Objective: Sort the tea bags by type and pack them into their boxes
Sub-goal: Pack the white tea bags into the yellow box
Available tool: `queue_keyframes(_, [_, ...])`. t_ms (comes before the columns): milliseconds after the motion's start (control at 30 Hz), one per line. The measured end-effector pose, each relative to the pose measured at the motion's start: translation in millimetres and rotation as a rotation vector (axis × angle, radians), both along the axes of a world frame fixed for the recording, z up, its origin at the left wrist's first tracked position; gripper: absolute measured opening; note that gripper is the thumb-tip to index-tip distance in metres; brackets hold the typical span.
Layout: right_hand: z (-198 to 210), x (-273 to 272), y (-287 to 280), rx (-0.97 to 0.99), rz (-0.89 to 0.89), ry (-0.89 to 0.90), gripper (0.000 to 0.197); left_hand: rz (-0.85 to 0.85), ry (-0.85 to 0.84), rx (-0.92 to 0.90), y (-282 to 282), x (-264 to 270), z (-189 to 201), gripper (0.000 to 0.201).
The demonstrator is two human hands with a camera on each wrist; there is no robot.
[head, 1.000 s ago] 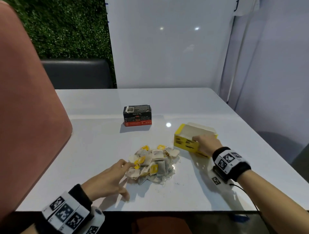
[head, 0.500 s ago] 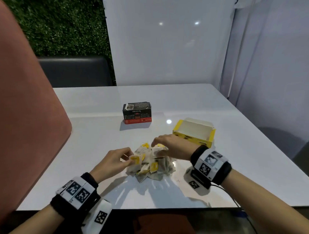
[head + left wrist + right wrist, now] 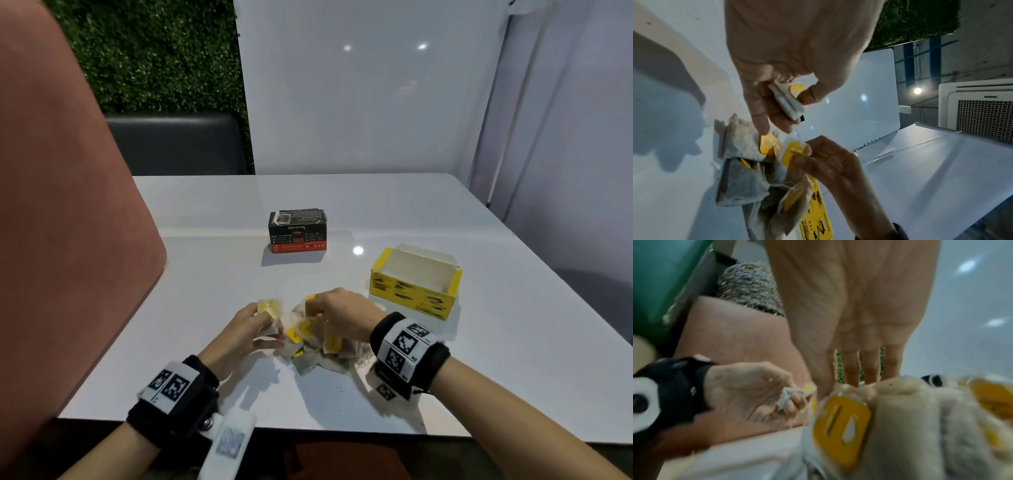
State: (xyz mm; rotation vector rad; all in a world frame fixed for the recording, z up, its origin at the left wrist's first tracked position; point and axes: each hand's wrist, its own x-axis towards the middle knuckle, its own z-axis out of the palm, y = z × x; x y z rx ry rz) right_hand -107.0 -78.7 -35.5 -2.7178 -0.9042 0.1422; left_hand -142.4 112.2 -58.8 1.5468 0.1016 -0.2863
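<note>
Yellow-tagged tea bags [image 3: 318, 346] lie heaped near the front middle of the white surface [image 3: 513, 342], pointing every way, so I can give the pile no single axis. My left hand [image 3: 239, 334] has its grip closed on one tea bag [image 3: 786, 101], thumb against fingers, just left of the heap; the wrist view shows that bag edge-on, its long axis slanting away from the palm. My right hand [image 3: 342, 313] sits on top of the heap, its grip pinching a yellow tag [image 3: 795, 152] between thumb and forefinger. Right of the heap, just beyond it, stands the yellow box [image 3: 414, 286], open at the top, long axis left to right and skewed slightly. Farther back, left of centre, stands the black and red box [image 3: 297, 231], long side facing me, well apart from the heap.
</note>
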Motion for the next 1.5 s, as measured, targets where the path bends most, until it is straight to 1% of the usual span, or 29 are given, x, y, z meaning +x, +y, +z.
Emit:
queue_keyframes(67, [4.9,3.6,-5.7,0.221,-0.097,0.028,0.011,0.017,0.007,-0.022,0.8,1.2,0.1,0.017])
queue_keyframes(167, [13.9,8.7,-16.2,0.588,-0.205,0.166,0.013,0.083,0.036,-0.105,-2.2,3.6,3.4,0.015])
queue_keyframes(267, [20.2,7.7,-20.6,0.893,-0.267,0.317,0.014,0.139,0.098,-0.328,-14.4,5.9,12.1,0.019])
queue_keyframes(333, [23.0,3.7,-21.4,1.039,-0.268,0.406,0.013,0.153,0.133,-0.451,-24.9,8.0,19.1,0.021])
queue_keyframes(400, [23.1,-0.7,-23.0,1.140,-0.273,0.459,0.012,0.109,0.142,-0.493,-36.1,9.0,26.6,0.017])
queue_keyframes(467, [22.0,-4.5,-23.3,1.193,-0.301,0.462,0.012,0.056,0.123,-0.510,-45.7,7.6,33.0,0.013])
queue_keyframes(633, [17.5,-9.4,-21.9,1.222,-0.410,0.448,0.008,-0.015,0.072,-0.503,-57.9,1.4,34.7,0.022])
queue_keyframes(800, [23.2,-11.6,-21.1,1.257,-0.421,0.489,0.005,-0.061,0.072,-0.405,-53.2,-0.7,30.5,0.028])
queue_keyframes(900, [25.0,-11.6,-20.0,1.265,-0.433,0.489,0.004,-0.120,0.036,-0.356,-52.1,-0.2,30.5,0.032])
queue_keyframes(967, [24.1,-10.9,-18.9,1.278,-0.452,0.478,0.003,-0.118,0.004,-0.291,-52.5,0.0,29.0,0.025])
queue_keyframes(1033, [22.5,-10.7,-17.5,1.273,-0.473,0.458,0.002,-0.067,-0.035,-0.204,-54.6,-0.2,27.0,0.011])
queue_keyframes(1067, [21.7,-11.3,-17.0,1.268,-0.474,0.459,0.005,-0.037,-0.066,-0.158,-55.6,0.0,26.1,0.007])
queue_keyframes(1100, [21.2,-12.4,-16.5,1.262,-0.462,0.472,0.011,-0.013,-0.105,-0.115,-56.4,0.2,25.7,0.007])
queue_keyframes(1167, [20.4,-14.5,-16.9,1.215,-0.424,0.493,0.032,0.023,-0.178,-0.042,-57.8,1.1,26.0,0.010])
queue_keyframes(1200, [20.4,-15.6,-17.9,1.163,-0.410,0.475,0.043,0.037,-0.205,-0.017,-58.4,1.4,26.9,0.010])
queue_keyframes(1267, [20.9,-18.9,-19.8,1.017,-0.394,0.342,0.062,0.054,-0.234,-0.001,-59.2,2.9,28.5,0.007])
queue_keyframes(1333, [19.8,-23.4,-20.2,0.868,-0.350,0.124,0.071,0.063,-0.242,0.001,-59.5,3.8,30.3,0.008])
queue_keyframes(1400, [15.8,-26.2,-19.1,0.785,-0.256,-0.045,0.067,0.061,-0.219,-0.025,-59.6,5.3,31.1,0.011])
queue_keyframes(1500, [10.2,-27.2,-17.0,0.723,-0.195,-0.163,0.056,0.076,-0.118,-0.109,-59.2,7.1,32.4,0.009])
